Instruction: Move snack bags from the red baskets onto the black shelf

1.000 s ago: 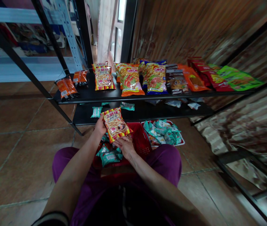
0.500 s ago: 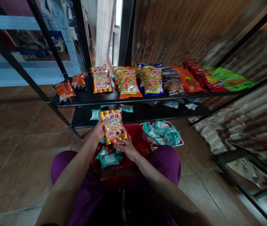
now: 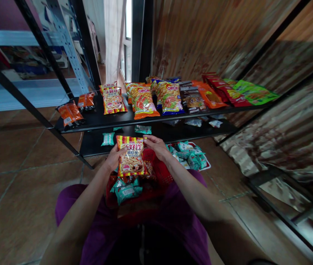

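A red and yellow striped bag of prawn crackers (image 3: 131, 159) is held upright in front of me, its printed face toward me. My left hand (image 3: 114, 158) grips its left edge, thumb on the front. At the top right corner, my right hand (image 3: 156, 146) pinches the bag's edge between thumb and fingers. Below the bag lies a red basket (image 3: 164, 173) between my knees, with small teal snack packets (image 3: 127, 191) and other packs in it. The bag hides part of the basket's contents.
A black two-tier shelf (image 3: 95, 123) stands ahead. Its upper tier carries matching prawn cracker bags (image 3: 113, 100), orange packs (image 3: 70, 113), noodle-print bags (image 3: 143, 101) and green bags (image 3: 255, 92). Teal packets (image 3: 108, 139) lie on the lower tier. A white basket (image 3: 207, 165) of teal packets sits right.
My right hand has moved from the bag's lower edge up to its top right corner. The bag has turned more upright. The view has shifted slightly.
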`<act>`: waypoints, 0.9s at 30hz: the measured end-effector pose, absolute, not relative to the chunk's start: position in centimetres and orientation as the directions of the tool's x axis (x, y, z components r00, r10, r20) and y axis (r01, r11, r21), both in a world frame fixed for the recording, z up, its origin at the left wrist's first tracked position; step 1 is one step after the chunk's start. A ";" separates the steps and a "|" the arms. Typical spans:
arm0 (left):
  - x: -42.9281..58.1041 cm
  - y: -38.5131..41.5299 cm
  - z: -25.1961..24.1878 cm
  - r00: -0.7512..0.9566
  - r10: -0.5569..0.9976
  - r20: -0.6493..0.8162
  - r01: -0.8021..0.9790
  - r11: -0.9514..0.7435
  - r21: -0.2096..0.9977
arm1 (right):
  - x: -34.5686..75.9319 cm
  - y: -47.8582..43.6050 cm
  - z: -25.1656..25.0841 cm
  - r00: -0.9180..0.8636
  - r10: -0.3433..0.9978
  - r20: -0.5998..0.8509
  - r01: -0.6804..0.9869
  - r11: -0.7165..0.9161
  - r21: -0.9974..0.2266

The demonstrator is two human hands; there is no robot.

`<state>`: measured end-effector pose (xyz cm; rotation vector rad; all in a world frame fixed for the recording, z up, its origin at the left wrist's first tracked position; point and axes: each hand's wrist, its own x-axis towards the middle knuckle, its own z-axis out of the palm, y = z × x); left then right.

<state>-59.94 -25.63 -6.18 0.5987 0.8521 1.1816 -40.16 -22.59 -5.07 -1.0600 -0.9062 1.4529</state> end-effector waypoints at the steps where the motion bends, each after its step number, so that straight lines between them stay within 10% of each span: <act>1: -60.0 -25.7 -6.1 0.147 0.957 -0.250 -0.532 0.290 0.795 | -40.1 -22.4 -5.0 -0.049 0.991 -0.126 -0.286 -0.134 -0.949; 27: -61.4 -27.1 -9.4 0.334 0.904 -0.267 -0.473 0.405 0.782 | -41.1 -19.7 -4.5 0.084 0.952 -0.295 -0.158 -0.280 -0.947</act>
